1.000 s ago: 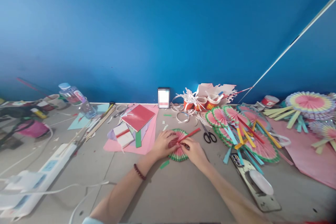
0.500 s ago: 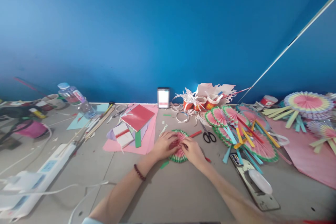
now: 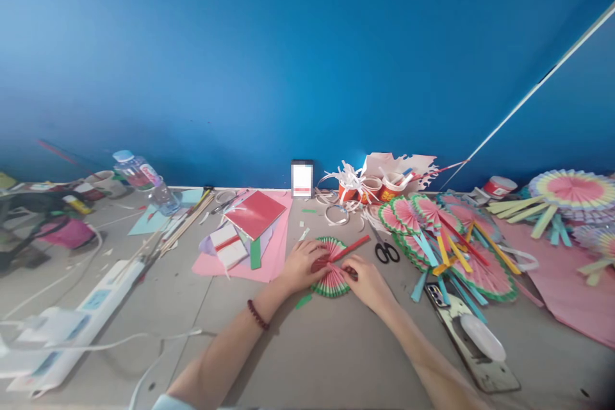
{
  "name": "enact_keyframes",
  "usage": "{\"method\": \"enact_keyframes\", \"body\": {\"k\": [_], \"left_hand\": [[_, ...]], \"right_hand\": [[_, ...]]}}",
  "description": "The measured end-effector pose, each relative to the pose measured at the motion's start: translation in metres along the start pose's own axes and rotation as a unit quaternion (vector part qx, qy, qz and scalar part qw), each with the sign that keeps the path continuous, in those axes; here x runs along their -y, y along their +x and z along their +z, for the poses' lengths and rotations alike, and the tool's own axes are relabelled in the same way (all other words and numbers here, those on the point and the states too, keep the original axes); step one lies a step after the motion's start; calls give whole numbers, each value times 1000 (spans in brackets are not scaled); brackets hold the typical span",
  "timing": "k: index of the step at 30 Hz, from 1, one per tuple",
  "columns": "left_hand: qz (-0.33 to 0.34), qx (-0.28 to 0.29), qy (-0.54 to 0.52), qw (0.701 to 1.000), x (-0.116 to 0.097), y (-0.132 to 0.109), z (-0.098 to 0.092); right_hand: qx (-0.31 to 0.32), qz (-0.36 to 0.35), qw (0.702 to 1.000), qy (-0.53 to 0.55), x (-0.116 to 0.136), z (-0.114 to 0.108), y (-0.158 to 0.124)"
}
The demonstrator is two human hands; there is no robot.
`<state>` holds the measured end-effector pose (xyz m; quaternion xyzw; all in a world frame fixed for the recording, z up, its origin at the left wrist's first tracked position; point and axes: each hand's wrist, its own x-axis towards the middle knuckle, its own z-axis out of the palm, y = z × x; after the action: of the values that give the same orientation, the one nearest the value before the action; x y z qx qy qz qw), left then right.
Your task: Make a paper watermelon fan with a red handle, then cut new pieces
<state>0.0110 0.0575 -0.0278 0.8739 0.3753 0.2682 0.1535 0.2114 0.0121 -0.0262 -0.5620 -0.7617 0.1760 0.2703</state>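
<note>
A round pleated paper fan (image 3: 332,283), pink with a green rim, lies on the table between my hands. My left hand (image 3: 305,264) is closed over its left side, the fingers bent onto the pleats. At the right edge of the fan, my right hand (image 3: 366,278) has thumb and fingers pinched together; what sits between the tips is too small to make out. A red strip (image 3: 356,246) sticks out from the fan to the upper right, just above my right fingers. Near my left wrist lies a green paper scrap (image 3: 303,301).
Black-handled scissors (image 3: 386,252) lie right of the fan. Beyond them are several finished fans (image 3: 485,272) and a phone (image 3: 494,375) with a white case on it. Left are red sheets (image 3: 257,213), a bottle (image 3: 163,197) and a power strip (image 3: 98,301). Red cups (image 3: 390,192) stand behind.
My right hand has drawn a little to the right, from the fan's middle to its edge. The red end below that hand no longer shows. My left hand stays on the fan.
</note>
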Motion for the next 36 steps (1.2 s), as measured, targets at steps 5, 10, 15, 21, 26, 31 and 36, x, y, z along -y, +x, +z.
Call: {"method": "enact_keyframes", "body": {"k": [5,10,15,21,26,31,36], "left_hand": [[-8,-7,8,1000,-1,0,0],[-10,-6,12,1000,-1,0,1],[-6,-7,10,1000,-1,0,2],[-24,-17,19,999,-1,1,0],[-1,-6,7,1000,3,1,-3],[53,17,-18,998,2,0,-4],[73,40,-27,996,-1,-1,-5]], "right_hand": [[3,-6,1000,-10,-3,-1,4],[22,14,999,-33,-2,0,3],[21,18,997,-68,-4,5,-1],[-12,-12,999,-33,-13,11,1],[-54,-30,998,-1,-12,6,5],[-60,-93,993,-40,-7,-1,8],[-17,-86,994,-66,-5,2,8]]}}
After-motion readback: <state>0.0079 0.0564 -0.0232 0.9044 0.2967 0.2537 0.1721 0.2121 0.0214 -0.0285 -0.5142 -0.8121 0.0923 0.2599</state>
